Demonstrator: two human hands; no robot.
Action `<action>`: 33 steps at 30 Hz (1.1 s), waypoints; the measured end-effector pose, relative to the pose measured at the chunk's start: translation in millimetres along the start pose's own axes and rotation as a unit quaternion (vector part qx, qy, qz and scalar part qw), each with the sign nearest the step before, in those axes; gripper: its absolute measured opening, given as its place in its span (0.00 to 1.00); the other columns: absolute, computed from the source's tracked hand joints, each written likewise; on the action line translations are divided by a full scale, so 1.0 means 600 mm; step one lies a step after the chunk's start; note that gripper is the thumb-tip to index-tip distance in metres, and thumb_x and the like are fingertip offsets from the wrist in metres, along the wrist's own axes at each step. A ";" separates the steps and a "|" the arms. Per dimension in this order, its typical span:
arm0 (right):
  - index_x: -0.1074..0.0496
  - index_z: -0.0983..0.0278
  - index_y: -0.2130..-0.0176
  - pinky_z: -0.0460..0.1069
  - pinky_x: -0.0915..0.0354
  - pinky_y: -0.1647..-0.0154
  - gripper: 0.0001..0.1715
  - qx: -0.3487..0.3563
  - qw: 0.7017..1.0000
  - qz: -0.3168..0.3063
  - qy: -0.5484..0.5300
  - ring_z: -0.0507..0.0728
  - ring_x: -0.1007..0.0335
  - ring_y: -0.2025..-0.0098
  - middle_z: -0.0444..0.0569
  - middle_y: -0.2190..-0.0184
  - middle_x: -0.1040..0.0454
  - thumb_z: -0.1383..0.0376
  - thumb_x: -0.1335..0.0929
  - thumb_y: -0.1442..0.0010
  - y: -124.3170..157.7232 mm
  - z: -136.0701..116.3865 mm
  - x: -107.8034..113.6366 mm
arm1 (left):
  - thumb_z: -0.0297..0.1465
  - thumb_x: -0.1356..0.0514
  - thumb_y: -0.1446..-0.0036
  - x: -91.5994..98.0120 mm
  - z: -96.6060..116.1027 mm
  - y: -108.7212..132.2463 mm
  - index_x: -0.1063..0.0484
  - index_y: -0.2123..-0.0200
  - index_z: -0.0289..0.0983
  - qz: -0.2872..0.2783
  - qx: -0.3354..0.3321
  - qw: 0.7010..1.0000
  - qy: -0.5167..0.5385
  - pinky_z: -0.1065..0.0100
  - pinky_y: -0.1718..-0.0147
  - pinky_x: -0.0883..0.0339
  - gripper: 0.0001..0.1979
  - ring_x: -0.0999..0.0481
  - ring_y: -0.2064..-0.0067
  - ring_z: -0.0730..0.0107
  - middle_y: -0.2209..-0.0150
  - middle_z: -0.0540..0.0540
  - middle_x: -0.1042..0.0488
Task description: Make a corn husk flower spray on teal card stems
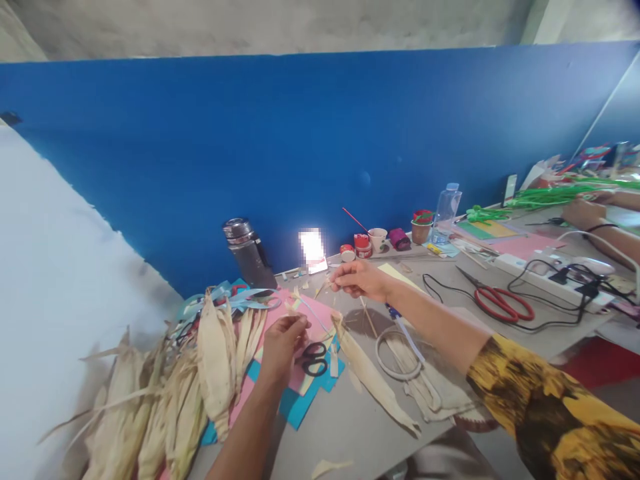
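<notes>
My right hand (361, 280) is raised over the table with thumb and fingers pinched together. A small pale scrap shows at its fingertips, too small to name. Lower and to the left, my left hand (285, 341) has its fingers curled in, and what they hold, if anything, is hidden. Black-handled scissors (315, 360) lie right beside it on pink and blue paper (299, 403). A long dried corn husk (375, 380) stretches across the table below my right hand. Near it lie a white ring-shaped coil (399, 353) and a folded pale cloth (425, 387).
Bundled corn husks (165, 413) pile up at the left. A dark thermos (249, 253) leans by the blue partition (320, 147). Red-handled scissors (503, 303), a power strip (545, 280) and black cables lie at the right. Another person's hand (584, 212) works beside green strips (545, 197).
</notes>
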State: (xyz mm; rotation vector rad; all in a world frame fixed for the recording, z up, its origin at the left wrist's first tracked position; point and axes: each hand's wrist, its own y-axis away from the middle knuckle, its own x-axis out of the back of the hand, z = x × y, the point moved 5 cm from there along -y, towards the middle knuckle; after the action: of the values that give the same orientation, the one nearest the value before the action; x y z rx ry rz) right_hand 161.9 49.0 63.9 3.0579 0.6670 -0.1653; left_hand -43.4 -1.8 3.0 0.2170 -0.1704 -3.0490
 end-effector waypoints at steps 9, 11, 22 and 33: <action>0.29 0.68 0.72 0.41 0.44 0.84 0.20 -0.016 0.996 -0.027 -0.079 0.44 0.41 0.83 0.43 0.77 0.27 0.55 0.23 0.55 0.022 0.057 -0.068 | 0.37 0.30 0.62 -0.060 0.047 0.027 0.27 0.69 0.34 -0.004 -0.039 0.998 0.052 0.73 0.77 0.40 0.17 0.34 0.76 0.77 0.74 0.51 0.31; 0.29 0.68 0.72 0.40 0.43 0.84 0.20 -0.028 0.992 -0.028 -0.117 0.44 0.40 0.83 0.42 0.78 0.28 0.56 0.23 0.56 0.025 0.063 -0.067 | 0.37 0.30 0.62 -0.069 0.040 0.025 0.28 0.71 0.34 -0.008 -0.039 0.998 0.047 0.72 0.77 0.39 0.16 0.34 0.75 0.77 0.75 0.52 0.30; 0.31 0.68 0.76 0.39 0.48 0.86 0.13 -0.101 0.976 -0.063 -0.183 0.43 0.43 0.84 0.42 0.81 0.29 0.65 0.24 0.55 0.030 0.071 -0.060 | 0.42 0.31 0.58 -0.069 0.013 0.022 0.23 0.61 0.34 -0.026 -0.021 0.999 -0.032 0.74 0.83 0.42 0.22 0.35 0.79 0.76 0.80 0.53 0.34; 0.32 0.68 0.74 0.39 0.45 0.84 0.17 -0.118 0.959 -0.114 -0.231 0.43 0.43 0.83 0.42 0.79 0.30 0.62 0.23 0.55 0.045 0.064 -0.075 | 0.37 0.29 0.59 -0.072 0.019 0.034 0.27 0.70 0.35 -0.012 -0.035 0.999 0.040 0.75 0.82 0.42 0.15 0.33 0.78 0.77 0.78 0.52 0.31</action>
State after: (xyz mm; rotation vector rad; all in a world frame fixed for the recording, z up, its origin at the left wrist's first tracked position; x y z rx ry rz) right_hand 128.7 4.9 30.1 2.5645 0.9165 -0.7171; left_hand -0.7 -17.0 22.6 0.3373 -0.0559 -3.0563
